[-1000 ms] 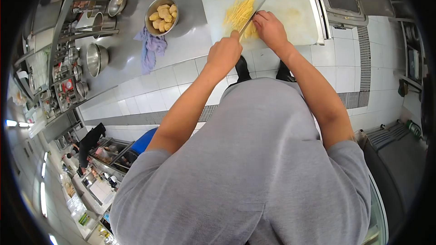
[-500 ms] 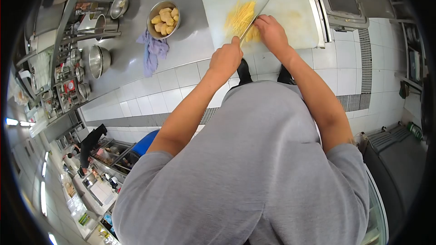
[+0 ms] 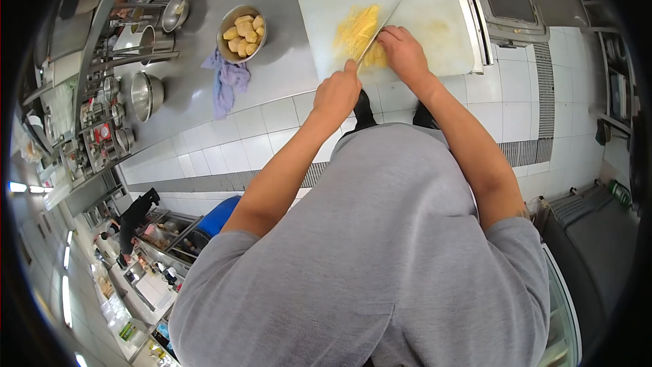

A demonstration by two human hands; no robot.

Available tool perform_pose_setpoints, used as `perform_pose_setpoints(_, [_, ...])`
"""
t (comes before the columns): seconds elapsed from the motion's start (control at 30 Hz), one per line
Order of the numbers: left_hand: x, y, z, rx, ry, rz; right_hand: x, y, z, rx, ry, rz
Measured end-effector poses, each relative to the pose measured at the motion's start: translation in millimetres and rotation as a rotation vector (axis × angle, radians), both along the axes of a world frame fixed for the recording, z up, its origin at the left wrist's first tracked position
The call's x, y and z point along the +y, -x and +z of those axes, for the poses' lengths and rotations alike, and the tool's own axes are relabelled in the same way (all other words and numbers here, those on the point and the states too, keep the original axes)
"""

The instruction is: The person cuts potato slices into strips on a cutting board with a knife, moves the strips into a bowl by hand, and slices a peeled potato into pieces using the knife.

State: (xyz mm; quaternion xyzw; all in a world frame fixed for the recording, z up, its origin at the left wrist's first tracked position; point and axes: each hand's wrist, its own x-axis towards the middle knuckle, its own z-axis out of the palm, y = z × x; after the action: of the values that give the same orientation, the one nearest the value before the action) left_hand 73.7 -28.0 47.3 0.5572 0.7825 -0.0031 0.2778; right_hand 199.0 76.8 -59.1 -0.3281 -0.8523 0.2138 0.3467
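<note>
My left hand (image 3: 337,97) is closed round the handle of a kitchen knife (image 3: 382,28), its blade slanting up and right across the cutting board (image 3: 435,0). Against the blade's right side, my right hand (image 3: 403,52) has its fingers curled down on yellow slices (image 3: 375,56) that look like ginger; the fingertips are partly hidden. A loose pile of thin yellow ginger shreds (image 3: 354,29) lies left of the blade. Farther left, a steel bowl (image 3: 221,30) holds several peeled, knobby ginger pieces (image 3: 246,29).
A crumpled purple cloth (image 3: 229,85) lies by the bowl at the edge of the steel counter (image 3: 285,71). Steel pots and bowls (image 3: 147,94) stand at the left, near a rack. A person in dark clothing (image 3: 136,221) is at the far lower left.
The view has shifted slightly. The knife blade and both hands stay at nearly the same place on the board, with the left hand a little lower.
</note>
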Motion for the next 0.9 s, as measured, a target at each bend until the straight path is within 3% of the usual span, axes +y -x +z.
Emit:
perform_pose_setpoints(0.07, [17.1,-4.0,2.0,-0.029,-0.133,-0.009,0.0,-0.6,1.4,-0.026,-0.008,0.009])
perform_pose_setpoints(0.2, [35.1,-0.4,1.0,-0.034,-0.163,-0.054,0.1,0.8,0.0,-0.081,0.003,0.006])
perform_pose_setpoints(0.37, [-7.6,6.8,-7.8,0.012,-0.013,-0.024,-0.4,-0.7,-2.9,-0.045,-0.003,-0.004])
perform_pose_setpoints(0.5, [-1.2,-1.5,-4.9,0.008,-0.001,0.005,-1.1,-1.7,0.2,-0.021,0.012,-0.012])
perform_pose_setpoints(0.6, [25.6,-4.9,0.0,-0.031,-0.166,-0.017,-0.4,-0.1,-1.4,-0.042,0.007,-0.025])
perform_pose_setpoints(0.9, [-8.1,3.6,-7.7,-0.023,-0.018,-0.010,-0.6,-0.4,-1.1,-0.040,0.008,-0.018])
